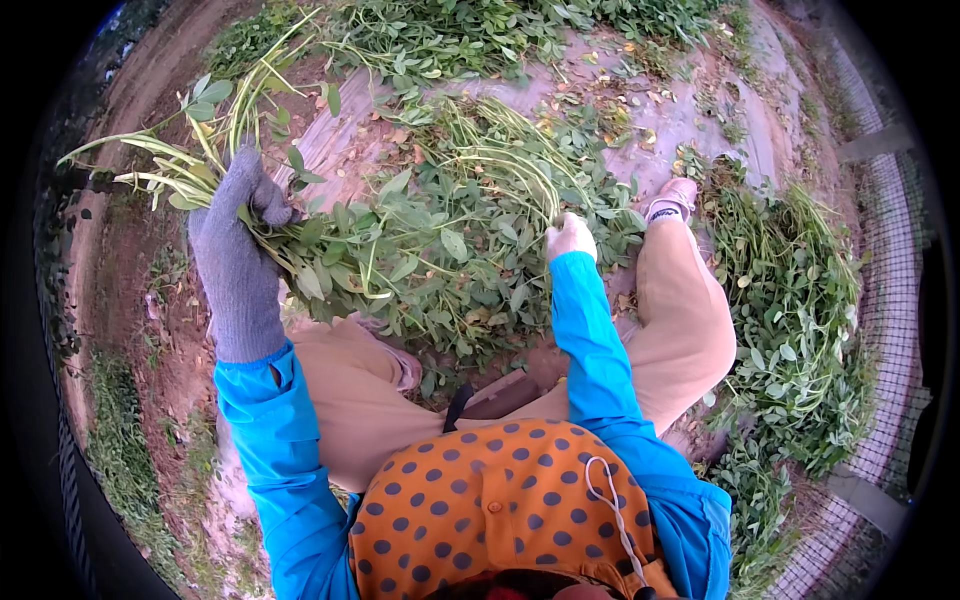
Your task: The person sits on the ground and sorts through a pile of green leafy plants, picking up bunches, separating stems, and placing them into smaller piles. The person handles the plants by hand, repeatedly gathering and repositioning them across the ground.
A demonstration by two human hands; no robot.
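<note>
My left hand (244, 247), in a grey knit glove, is raised at the left and closed around a bunch of cut green stems (169, 169). Pale stem ends stick out above the glove, and the leafy ends trail to the right over the heap. My right hand (573, 237), in a whitish glove, grips long bent stems (517, 161) at the right side of the heap. Between my legs lies that heap of leafy green plants (457, 262), which look like peanut vines. Some fingers of my right hand are hidden.
More heaped vines (787, 322) lie along my right side, and another leafy pile (465, 37) is ahead. Plastic film (757, 127) covers parts of the soil. A mesh fence (892, 300) runs along the right. A brown low object (502, 394) sits between my thighs.
</note>
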